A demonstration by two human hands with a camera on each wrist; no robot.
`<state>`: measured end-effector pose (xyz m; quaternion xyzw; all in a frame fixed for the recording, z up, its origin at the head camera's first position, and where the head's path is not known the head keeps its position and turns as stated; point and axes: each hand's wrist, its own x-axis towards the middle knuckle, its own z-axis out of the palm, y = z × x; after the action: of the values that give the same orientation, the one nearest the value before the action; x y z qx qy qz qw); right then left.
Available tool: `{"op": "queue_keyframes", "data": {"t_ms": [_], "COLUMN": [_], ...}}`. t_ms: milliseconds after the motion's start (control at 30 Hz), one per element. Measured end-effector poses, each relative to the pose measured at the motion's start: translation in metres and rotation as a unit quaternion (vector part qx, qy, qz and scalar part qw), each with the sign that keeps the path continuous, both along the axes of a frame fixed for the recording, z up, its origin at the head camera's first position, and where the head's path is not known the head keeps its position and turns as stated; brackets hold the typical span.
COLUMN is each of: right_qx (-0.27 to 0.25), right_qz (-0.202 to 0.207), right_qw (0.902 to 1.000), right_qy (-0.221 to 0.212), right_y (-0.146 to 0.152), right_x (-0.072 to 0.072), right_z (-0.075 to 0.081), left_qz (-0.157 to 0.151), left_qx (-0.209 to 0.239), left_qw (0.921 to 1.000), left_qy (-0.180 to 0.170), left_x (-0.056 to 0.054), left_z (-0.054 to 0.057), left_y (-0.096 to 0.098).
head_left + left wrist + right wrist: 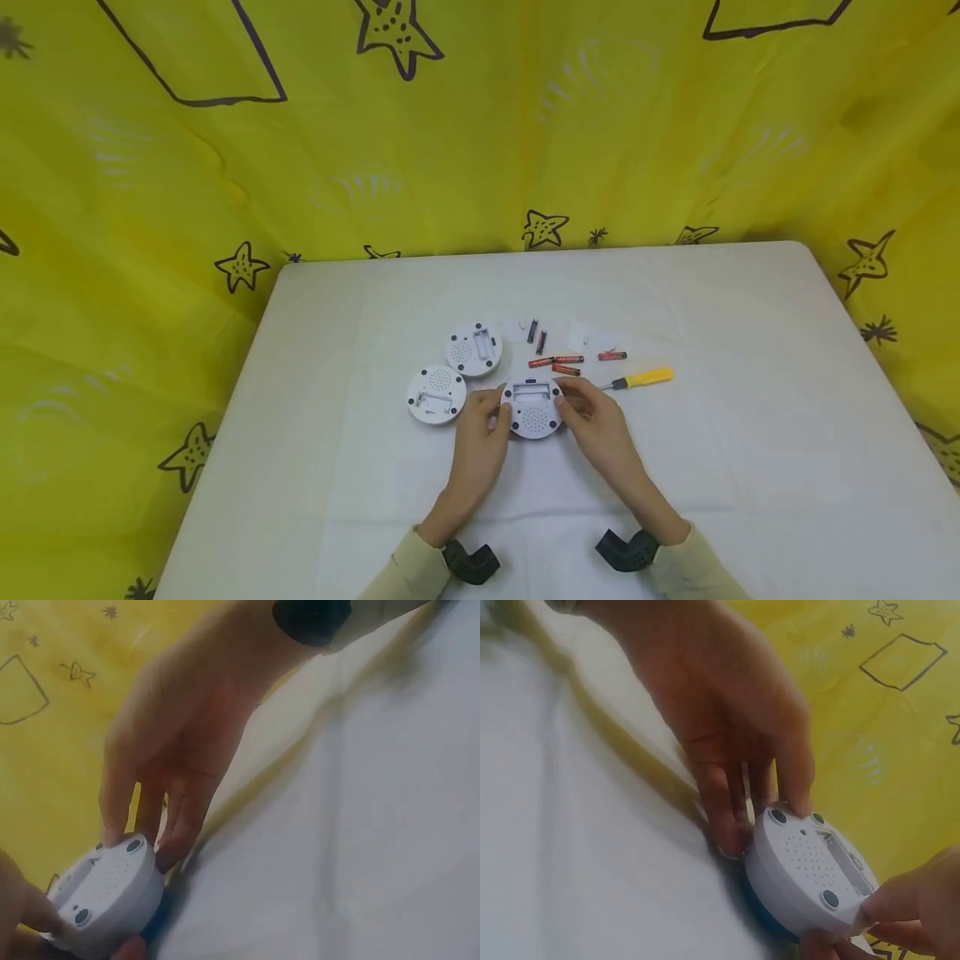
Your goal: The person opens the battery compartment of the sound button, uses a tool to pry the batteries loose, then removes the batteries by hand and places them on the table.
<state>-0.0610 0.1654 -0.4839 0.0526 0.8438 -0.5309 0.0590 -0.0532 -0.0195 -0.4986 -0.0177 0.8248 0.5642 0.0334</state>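
A round white device [534, 419] is held bottom side up, showing a bare battery bay, a patch of speaker holes and dark round feet. In the wrist views its lower part is teal. My left hand [480, 433] grips its left edge, thumb on the underside face. On the opposite edge, my right hand [602, 423] pinches it with thumb and fingers near the bay. Two similar white devices, one behind [462, 353] and one to the left [437, 385], lie bottom up beside my left hand with their battery bays uncovered.
Beyond the held device lie several red batteries [568, 359] and two dark ones [542, 342]. A screwdriver [648, 377] with a yellow handle lies past my right hand. Small pale pieces [577, 336] are near the batteries. A yellow curtain [465, 167] hangs behind the white table [750, 417].
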Motion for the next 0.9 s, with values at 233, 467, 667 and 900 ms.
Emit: {"op": "queue_keyframes", "data": {"t_ms": [233, 467, 667, 900], "right_qx": [-0.013, 0.020, 0.058, 0.128], "right_qz": [0.012, 0.037, 0.070, 0.113], "right_qw": [0.9998, 0.9991, 0.9958, 0.9813], "right_qy": [-0.012, -0.008, 0.009, 0.088], "right_y": [0.004, 0.013, 0.040, 0.096], "right_x": [-0.010, -0.017, -0.011, 0.003], "right_z": [0.002, 0.001, 0.012, 0.023], "left_qz": [-0.024, -0.059, -0.088, -0.090], "left_qx": [-0.025, -0.157, -0.216, -0.264], "left_qw": [0.9992, 0.9857, 0.9716, 0.9553], "left_qy": [-0.018, 0.019, 0.037, 0.098], "left_x": [-0.006, -0.005, 0.003, -0.001], "left_z": [0.009, 0.021, 0.046, 0.077], "left_y": [-0.002, -0.006, -0.025, -0.082]}}
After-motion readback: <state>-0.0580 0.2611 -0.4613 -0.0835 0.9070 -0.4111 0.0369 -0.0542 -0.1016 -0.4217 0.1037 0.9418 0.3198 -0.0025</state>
